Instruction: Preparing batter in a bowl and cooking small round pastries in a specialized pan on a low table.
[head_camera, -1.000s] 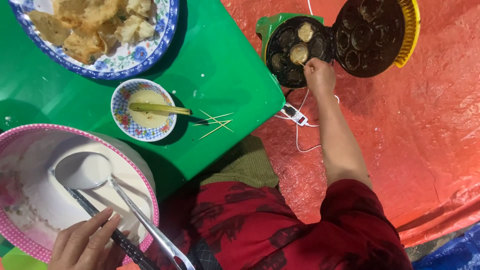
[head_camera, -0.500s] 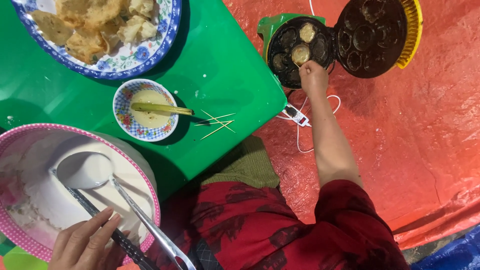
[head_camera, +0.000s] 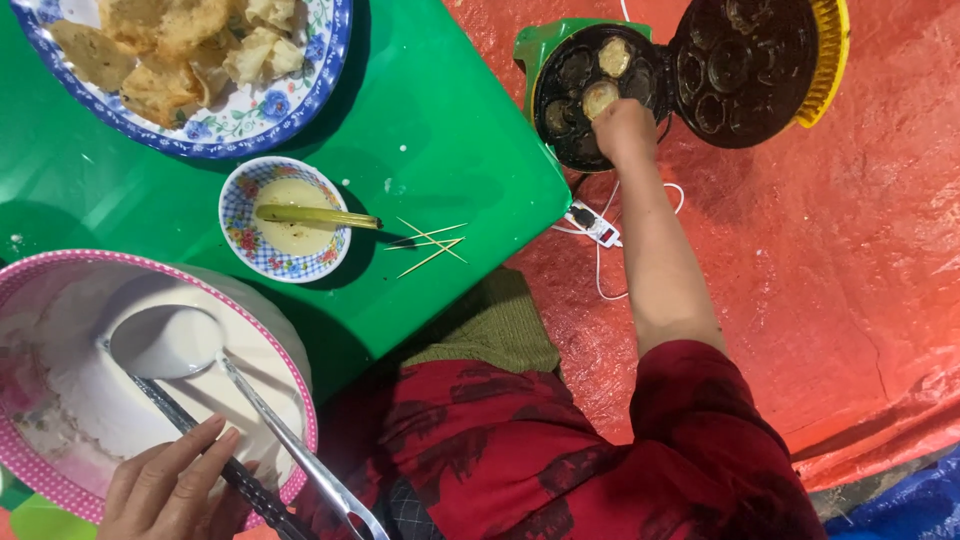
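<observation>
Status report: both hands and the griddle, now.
Right hand down in the open cake griddle, grip unclear. Left hand resting on ladle handle at batter bowl. Nothing blocking.

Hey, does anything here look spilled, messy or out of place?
A few thin wooden skewers lie loose and crossed on the green table, beside the small patterned bowl. Small pale specks dot the table near them. Nothing else stands out.

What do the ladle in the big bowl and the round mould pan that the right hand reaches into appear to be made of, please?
Ladle: looks like polished metal, bright with reflections. Mould pan: seemingly dark, matt non-stick metal in a green, probably plastic, housing.
</observation>
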